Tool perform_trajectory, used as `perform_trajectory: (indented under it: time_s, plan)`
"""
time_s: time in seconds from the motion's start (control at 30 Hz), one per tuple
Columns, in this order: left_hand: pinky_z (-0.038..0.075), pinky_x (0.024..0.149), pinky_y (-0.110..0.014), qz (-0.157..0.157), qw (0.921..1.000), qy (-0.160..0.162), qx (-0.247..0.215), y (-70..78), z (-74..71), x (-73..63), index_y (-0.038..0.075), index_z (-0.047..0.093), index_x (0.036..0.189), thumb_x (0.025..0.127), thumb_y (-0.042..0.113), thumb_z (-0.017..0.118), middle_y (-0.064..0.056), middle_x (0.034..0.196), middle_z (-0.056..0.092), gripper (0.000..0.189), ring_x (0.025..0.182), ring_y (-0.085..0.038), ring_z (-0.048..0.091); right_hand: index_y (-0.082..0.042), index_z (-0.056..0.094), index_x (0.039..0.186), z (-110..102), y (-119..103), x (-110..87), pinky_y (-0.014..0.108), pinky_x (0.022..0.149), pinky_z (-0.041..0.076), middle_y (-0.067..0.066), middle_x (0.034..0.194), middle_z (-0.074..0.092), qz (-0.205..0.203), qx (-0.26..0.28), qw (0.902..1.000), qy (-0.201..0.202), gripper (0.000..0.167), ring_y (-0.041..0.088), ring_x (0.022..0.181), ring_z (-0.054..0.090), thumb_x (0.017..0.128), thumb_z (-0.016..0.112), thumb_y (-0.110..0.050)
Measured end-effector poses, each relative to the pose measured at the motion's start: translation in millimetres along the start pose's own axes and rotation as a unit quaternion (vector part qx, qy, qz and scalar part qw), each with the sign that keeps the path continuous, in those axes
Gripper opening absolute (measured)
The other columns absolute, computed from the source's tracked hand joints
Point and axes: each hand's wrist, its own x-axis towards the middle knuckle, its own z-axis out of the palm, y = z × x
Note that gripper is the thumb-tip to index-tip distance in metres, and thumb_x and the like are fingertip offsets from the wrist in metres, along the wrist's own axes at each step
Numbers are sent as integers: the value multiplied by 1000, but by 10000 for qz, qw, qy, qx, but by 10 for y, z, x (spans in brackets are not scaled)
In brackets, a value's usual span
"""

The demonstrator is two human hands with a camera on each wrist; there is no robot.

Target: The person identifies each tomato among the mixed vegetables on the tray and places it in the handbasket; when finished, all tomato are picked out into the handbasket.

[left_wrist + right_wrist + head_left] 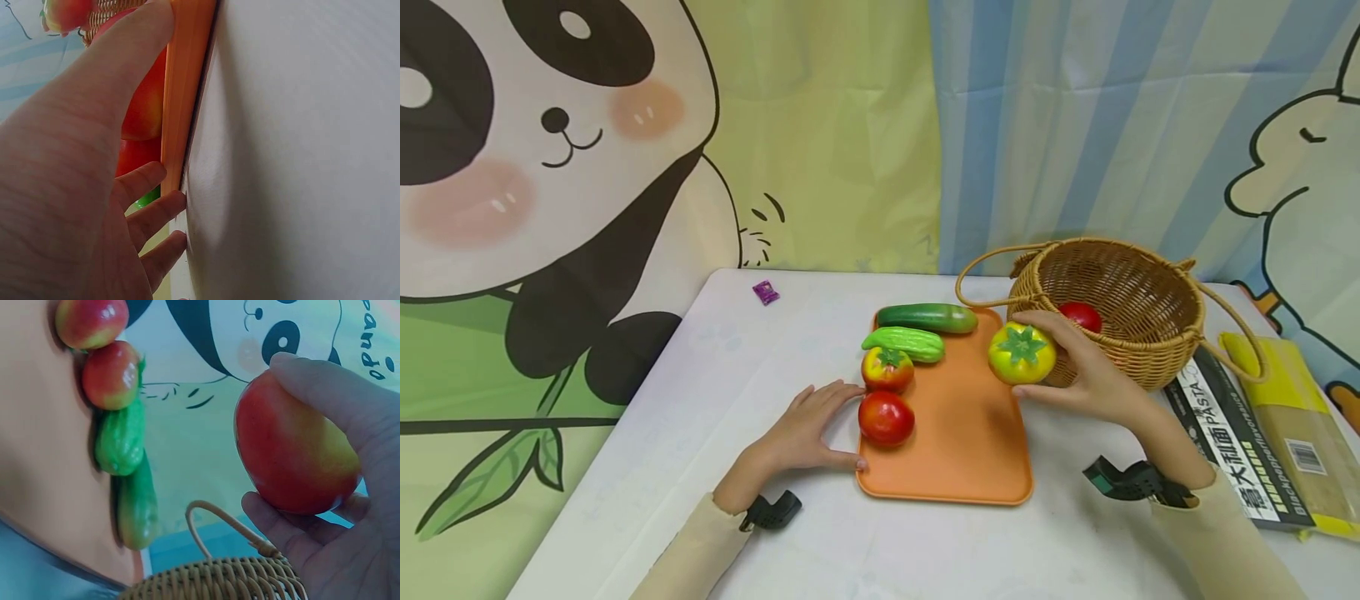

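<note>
My right hand (1086, 375) grips a toy tomato (1022, 353) between thumb and fingers, above the right side of the orange tray (958, 450). Its top is yellow with a green star-shaped calyx; in the right wrist view its underside (287, 450) looks red. At the tray's left edge rests my left hand (808, 429), thumb and fingers spread, fingertips right at the rim. Along that side of the tray lie a red tomato (886, 418), a red-and-yellow tomato (887, 369), a light green ridged gourd (904, 343) and a dark green cucumber (927, 317).
Behind my right hand a wicker basket (1120, 362) leans open, with a red round item (1081, 316) inside. To the right lie a black pasta box (1232, 442) and a yellow-topped packet (1300, 425). A small purple wrapped sweet (766, 292) sits at the back left.
</note>
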Motion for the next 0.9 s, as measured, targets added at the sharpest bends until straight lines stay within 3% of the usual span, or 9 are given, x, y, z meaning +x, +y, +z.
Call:
perform_trajectory:
  time_s: [0.27,0.5,0.9]
  plan:
    - [8,118,-58,-30,10000,-34,2,-13,19,2,23,38,149,68,69,74,-1,154,37,100,146,-25,25,6,41,140,-137,27,24,11,95,43,20,139,42,-52,-9,9996,275,93,6,126,43,59,83,19]
    - [9,118,-59,0,10000,-38,-22,0,29,12,24,38,149,68,70,73,-1,154,37,99,146,-25,26,8,38,141,-285,58,-3,11,89,48,5,140,42,-16,212,9990,388,94,6,115,52,58,79,26]
    - [9,118,-59,-17,10000,-22,35,-14,8,11,23,38,149,68,71,73,-2,154,38,100,146,-27,26,7,38,141,-476,28,3,9,83,49,-3,138,43,48,-239,9982,551,95,5,109,54,57,80,26]
